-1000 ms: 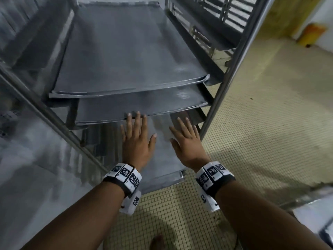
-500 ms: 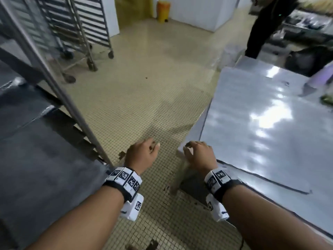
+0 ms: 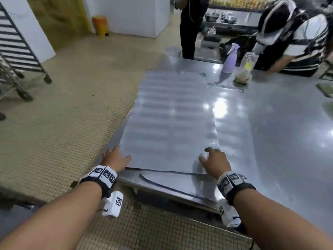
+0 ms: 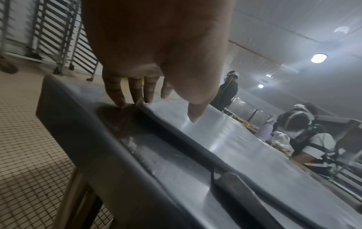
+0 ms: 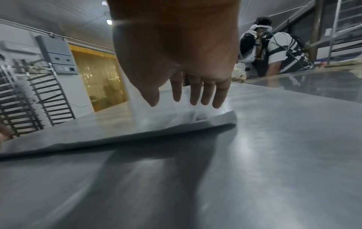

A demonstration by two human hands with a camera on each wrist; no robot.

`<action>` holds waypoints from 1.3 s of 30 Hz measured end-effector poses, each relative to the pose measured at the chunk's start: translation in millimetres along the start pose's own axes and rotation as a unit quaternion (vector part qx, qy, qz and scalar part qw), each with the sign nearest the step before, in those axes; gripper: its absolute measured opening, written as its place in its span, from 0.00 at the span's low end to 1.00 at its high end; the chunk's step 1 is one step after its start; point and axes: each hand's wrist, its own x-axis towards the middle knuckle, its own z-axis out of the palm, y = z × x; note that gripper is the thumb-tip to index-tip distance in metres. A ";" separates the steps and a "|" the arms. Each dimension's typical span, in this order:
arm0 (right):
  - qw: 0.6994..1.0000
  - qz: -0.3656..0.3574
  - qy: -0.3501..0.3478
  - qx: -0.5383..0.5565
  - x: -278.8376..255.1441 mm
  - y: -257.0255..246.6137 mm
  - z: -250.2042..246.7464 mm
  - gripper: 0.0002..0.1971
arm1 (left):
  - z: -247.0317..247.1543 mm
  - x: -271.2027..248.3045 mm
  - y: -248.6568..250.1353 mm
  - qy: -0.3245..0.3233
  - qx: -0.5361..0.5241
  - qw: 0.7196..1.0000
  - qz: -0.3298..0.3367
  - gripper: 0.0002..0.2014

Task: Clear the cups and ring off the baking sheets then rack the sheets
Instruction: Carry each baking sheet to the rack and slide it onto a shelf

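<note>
A bare grey baking sheet [image 3: 171, 120] lies lengthwise on the steel table [image 3: 279, 141], its near end toward me. My left hand [image 3: 115, 156] is at its near left corner, thumb over the sheet. In the left wrist view its straight fingertips [image 4: 121, 102] touch the table beside the sheet's edge [image 4: 225, 134]. My right hand [image 3: 211, 159] is over the near right corner. Seen from the right wrist, those fingers [image 5: 195, 99] hang straight just above the sheet [image 5: 117, 128]. A second sheet [image 3: 176, 183] lies underneath, sticking out toward me. No cups or ring are in view.
A purple spray bottle [image 3: 229, 58] and a clear bag [image 3: 246, 69] stand at the table's far end. A person [image 3: 297, 38] leans there and another [image 3: 192, 24] stands behind. Wheeled racks [image 3: 16, 51] stand at the left across the tiled floor, with a yellow bin [image 3: 100, 25] at the back.
I have turned from the rack, where both hands lay flat on a racked sheet, to the table. Both hands now sit at the near corners of the top sheet.
</note>
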 end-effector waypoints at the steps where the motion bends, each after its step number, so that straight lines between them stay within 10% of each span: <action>1: 1.000 0.010 -0.003 0.005 5.8 6.6 -3.3 0.25 | -0.5 4.9 2.0 0.002 -0.006 1.000 -0.008 0.39; 10: 0.995 0.098 0.000 0.024 65.6 25.5 -11.3 0.35 | -1.8 62.4 14.5 0.017 -0.082 0.995 -0.049 0.40; 22: 0.982 0.160 0.020 0.096 150.5 13.3 -11.5 0.38 | -25.1 143.0 51.9 -0.003 -0.175 0.984 -0.025 0.17; 27: 0.975 0.186 0.024 0.122 162.5 14.7 -9.5 0.29 | -12.2 167.8 42.0 0.005 -0.191 0.981 -0.037 0.40; 31: 0.968 0.201 0.034 0.148 160.7 15.6 -10.0 0.42 | -11.4 167.3 44.8 0.015 -0.252 0.967 -0.043 0.46; 39: 0.938 0.194 0.084 0.275 152.1 22.7 -13.8 0.41 | -8.4 152.8 57.9 0.050 -0.270 0.961 -0.014 0.26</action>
